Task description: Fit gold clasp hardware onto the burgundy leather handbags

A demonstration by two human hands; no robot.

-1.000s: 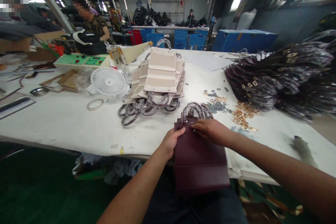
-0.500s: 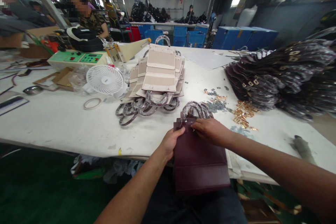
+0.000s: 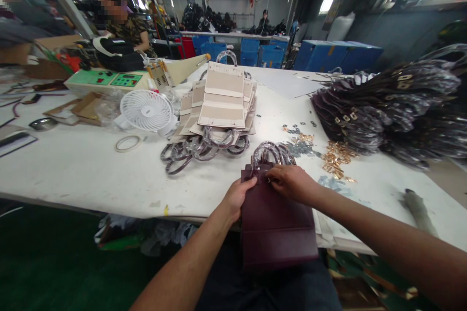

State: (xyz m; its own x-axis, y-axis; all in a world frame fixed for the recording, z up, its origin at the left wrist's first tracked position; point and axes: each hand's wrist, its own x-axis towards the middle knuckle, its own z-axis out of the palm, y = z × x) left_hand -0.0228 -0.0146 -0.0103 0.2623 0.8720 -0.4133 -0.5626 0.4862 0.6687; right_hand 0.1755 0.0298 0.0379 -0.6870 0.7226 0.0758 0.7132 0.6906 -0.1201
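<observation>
A dark burgundy handbag panel (image 3: 279, 233) leans over my lap against the table edge, its plastic-wrapped handles (image 3: 268, 153) pointing up onto the tabletop. My left hand (image 3: 239, 197) grips its left edge near the top, thumb on the front face. At the panel's upper middle, my right hand (image 3: 292, 181) is closed in a pinch on a small gold metal fitting (image 3: 269, 180) against the leather. The fingers hide most of that fitting. Just beyond lie loose gold fittings (image 3: 337, 158) and dark metal plates (image 3: 301, 146).
Beige-backed panels with wrapped handles (image 3: 222, 102) are stacked mid-table. Left of them stand a white fan (image 3: 148, 111) and a tape roll (image 3: 127, 143). A large pile of burgundy panels (image 3: 386, 107) fills the right. A co-worker (image 3: 127, 29) is at the back left.
Both hands stay at almost the same spots on the panel. My right hand's fingers have shifted slightly around the small gold fitting, and the camera view has moved a little.
</observation>
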